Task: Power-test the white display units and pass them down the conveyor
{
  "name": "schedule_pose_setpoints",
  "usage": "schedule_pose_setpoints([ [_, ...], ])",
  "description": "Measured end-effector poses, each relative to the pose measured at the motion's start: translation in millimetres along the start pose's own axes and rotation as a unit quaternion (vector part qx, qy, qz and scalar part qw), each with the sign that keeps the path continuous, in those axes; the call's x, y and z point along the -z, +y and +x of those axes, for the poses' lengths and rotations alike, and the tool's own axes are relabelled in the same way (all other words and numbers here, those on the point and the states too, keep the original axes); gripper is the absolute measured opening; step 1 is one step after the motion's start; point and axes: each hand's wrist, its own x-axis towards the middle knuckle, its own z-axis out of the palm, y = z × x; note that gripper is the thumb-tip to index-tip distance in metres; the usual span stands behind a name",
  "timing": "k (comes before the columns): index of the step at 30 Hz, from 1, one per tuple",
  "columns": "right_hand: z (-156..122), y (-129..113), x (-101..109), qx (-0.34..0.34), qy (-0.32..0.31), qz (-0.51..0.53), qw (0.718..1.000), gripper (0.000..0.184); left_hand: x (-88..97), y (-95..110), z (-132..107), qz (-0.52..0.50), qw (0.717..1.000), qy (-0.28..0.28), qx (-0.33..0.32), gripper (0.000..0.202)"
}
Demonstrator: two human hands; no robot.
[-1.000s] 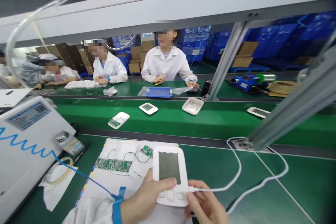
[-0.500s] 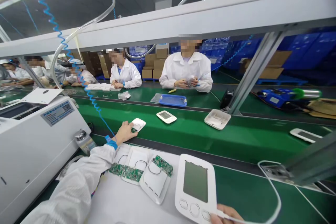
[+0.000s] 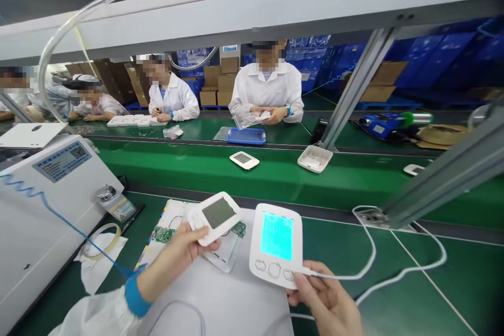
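My right hand [image 3: 326,299] grips a white device [image 3: 275,244] at its lower right corner. Its screen glows cyan, and a white cable [image 3: 366,268] runs from its side across the bench. My left hand [image 3: 185,247] holds a second white device [image 3: 214,216] with a dark grey screen, tilted, just left of the lit one. Under both lie green circuit boards [image 3: 165,233] and white housing parts [image 3: 220,252] on a white sheet [image 3: 220,299].
A white machine [image 3: 43,210] stands at the left, with a tape ring [image 3: 100,239] beside it. On the green conveyor [image 3: 275,178] sit a white device [image 3: 244,160] and an open white housing [image 3: 314,158]. Several people in white coats work across it; a blue tray [image 3: 246,136] lies there.
My left hand came back from the conveyor with a white device and holds it beside the other one. The screen of the device in my right hand has lit up cyan.
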Motion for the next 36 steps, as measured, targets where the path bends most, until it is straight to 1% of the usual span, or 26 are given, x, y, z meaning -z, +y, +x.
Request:
schedule_pose_setpoints([
  [2, 1.0, 1.0, 1.3, 0.006, -0.01, -0.002, 1.0, 0.038, -19.0, -15.6, -13.4, -0.034, 0.999, -0.006, 0.013, 0.038],
  [4, 3.1, 2.5, 3.6, 0.009, -0.025, -0.002, 1.0, 0.037, -30.4, -20.0, -24.3, -0.069, 0.997, -0.036, 0.027, 0.043],
  [5, 4.2, 3.2, 4.8, 0.008, -0.039, -0.003, 0.999, 0.037, -32.1, -18.2, -29.0, -0.078, 0.995, -0.055, 0.038, 0.045],
  [7, 6.0, 4.6, 6.5, 0.007, -0.062, 0.001, 0.998, 0.036, -26.8, -9.4, -36.4, -0.06, 0.993, -0.082, 0.066, 0.045],
  [8, 6.5, 5.3, 6.7, 0.009, -0.068, 0.006, 0.998, 0.036, -20.4, -3.7, -38.7, -0.026, 0.992, -0.089, 0.09, 0.042],
  [10, 7.0, 6.4, 6.1, 0.017, -0.06, 0.025, 0.998, 0.035, -4.4, 7.6, -39.4, 0.074, 0.98, -0.104, 0.151, 0.035],
  [11, 7.1, 6.8, 5.4, 0.023, -0.053, 0.035, 0.998, 0.035, 2.5, 12.3, -37.8, 0.124, 0.97, -0.113, 0.176, 0.037],
  [12, 7.3, 7.0, 4.7, 0.027, -0.05, 0.042, 0.997, 0.036, 6.8, 15.8, -35.0, 0.167, 0.961, -0.117, 0.185, 0.042],
  [13, 7.5, 7.1, 4.0, 0.029, -0.054, 0.045, 0.997, 0.036, 7.3, 18.0, -31.4, 0.197, 0.959, -0.109, 0.169, 0.048],
  [14, 7.8, 7.2, 3.5, 0.031, -0.058, 0.045, 0.997, 0.037, 3.3, 18.6, -27.5, 0.213, 0.964, -0.091, 0.13, 0.051],
  [15, 8.2, 7.3, 3.3, 0.032, -0.063, 0.044, 0.997, 0.038, -5.2, 17.5, -23.7, 0.218, 0.971, -0.067, 0.075, 0.048],
  [16, 8.7, 7.6, 3.2, 0.033, -0.068, 0.042, 0.996, 0.038, -17.5, 14.6, -20.2, 0.215, 0.975, -0.045, 0.018, 0.044],
  [17, 9.4, 8.1, 3.2, 0.034, -0.072, 0.04, 0.996, 0.038, -32.5, 10.3, -17.2, 0.211, 0.976, -0.041, -0.025, 0.043],
  [18, 10.3, 8.8, 3.4, 0.036, -0.074, 0.039, 0.996, 0.038, -48.4, 4.8, -14.8, 0.215, 0.973, -0.059, -0.053, 0.052],
  [19, 11.4, 9.8, 3.7, 0.038, -0.073, 0.039, 0.996, 0.038, -63.7, -1.4, -12.9, 0.22, 0.969, -0.095, -0.064, 0.064],
  [20, 12.6, 10.9, 4.0, 0.04, -0.071, 0.04, 0.996, 0.038, -77.1, -7.8, -11.4, 0.221, 0.964, -0.131, -0.067, 0.071],
  [22, 14.9, 12.9, 4.9, 0.046, -0.064, 0.039, 0.996, 0.039, -94.5, -19.9, -8.8, 0.216, 0.961, -0.157, -0.067, 0.074],
  [24, 15.7, 13.5, 5.9, 0.049, -0.064, 0.029, 0.996, 0.04, -99.5, -28.8, -7.0, 0.199, 0.968, -0.143, -0.061, 0.074],
  [26, 14.0, 12.1, 6.9, 0.051, -0.077, 0.016, 0.996, 0.037, -97.2, -33.4, -6.3, 0.182, 0.973, -0.134, -0.053, 0.08],
  [29, 9.2, 8.1, 7.9, 0.044, -0.099, 0.002, 0.994, 0.031, -93.3, -33.9, -7.1, 0.17, 0.976, -0.128, -0.041, 0.089],
  [31, 6.8, 6.3, 8.4, 0.031, -0.114, -0.001, 0.993, 0.03, -93.9, -32.9, -8.1, 0.158, 0.98, -0.118, -0.025, 0.096],
  [33, 5.9, 6.0, 8.7, 0.015, -0.122, 0.001, 0.992, 0.031, -95.8, -32.4, -9.1, 0.145, 0.983, -0.11, -0.015, 0.101],
  [36, 5.9, 7.1, 8.9, 0.003, -0.116, 0.01, 0.993, 0.034, -97.8, -32.4, -10.1, 0.15, 0.982, -0.111, -0.009, 0.103],
])
